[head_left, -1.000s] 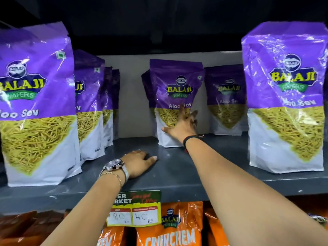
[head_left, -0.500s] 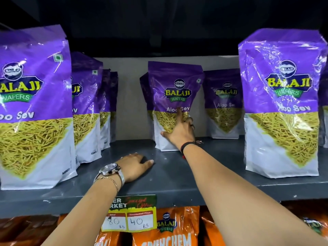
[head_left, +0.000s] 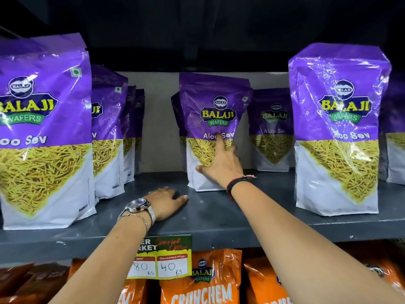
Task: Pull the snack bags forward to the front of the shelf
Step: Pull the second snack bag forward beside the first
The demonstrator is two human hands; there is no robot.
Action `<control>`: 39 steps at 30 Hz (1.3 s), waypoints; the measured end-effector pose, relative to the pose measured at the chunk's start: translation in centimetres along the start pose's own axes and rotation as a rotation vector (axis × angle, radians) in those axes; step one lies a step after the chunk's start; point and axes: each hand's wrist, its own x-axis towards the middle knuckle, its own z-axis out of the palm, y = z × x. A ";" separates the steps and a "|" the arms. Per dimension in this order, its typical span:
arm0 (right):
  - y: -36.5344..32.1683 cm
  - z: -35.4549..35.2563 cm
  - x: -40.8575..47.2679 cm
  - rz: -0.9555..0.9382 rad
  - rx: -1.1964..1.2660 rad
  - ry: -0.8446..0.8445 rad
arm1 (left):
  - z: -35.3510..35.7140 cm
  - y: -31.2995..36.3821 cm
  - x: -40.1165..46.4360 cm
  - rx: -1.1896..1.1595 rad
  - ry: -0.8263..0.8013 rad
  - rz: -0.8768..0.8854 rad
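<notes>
Purple-and-white Aloo Sev snack bags stand on a grey shelf (head_left: 241, 216). My right hand (head_left: 223, 167) holds the middle bag (head_left: 215, 99), which is set back on the shelf: thumb at its lower left, index finger up its front, the other fingers around its right side. Another bag (head_left: 175, 119) stands partly hidden behind it, and one more (head_left: 272, 132) stands further back to its right. My left hand (head_left: 166, 202) lies palm down on the shelf in front, holding nothing.
A large bag (head_left: 43, 128) stands at the front left with a row of bags (head_left: 107, 132) behind it. Another bag (head_left: 337, 128) stands at the front right. A price tag (head_left: 162, 257) hangs on the shelf edge above orange snack bags (head_left: 201, 281).
The middle bag has slid a little forward under my right hand, away from the bag behind it. My left hand stays flat on the shelf.
</notes>
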 end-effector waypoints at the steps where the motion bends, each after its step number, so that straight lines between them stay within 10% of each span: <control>1: -0.1 -0.2 -0.3 -0.007 -0.002 0.005 | 0.0 0.0 0.0 0.003 -0.002 -0.001; 39: -1.2 -5.7 -10.5 -0.014 -0.108 0.122 | -0.1 0.1 -0.4 -0.026 0.002 0.024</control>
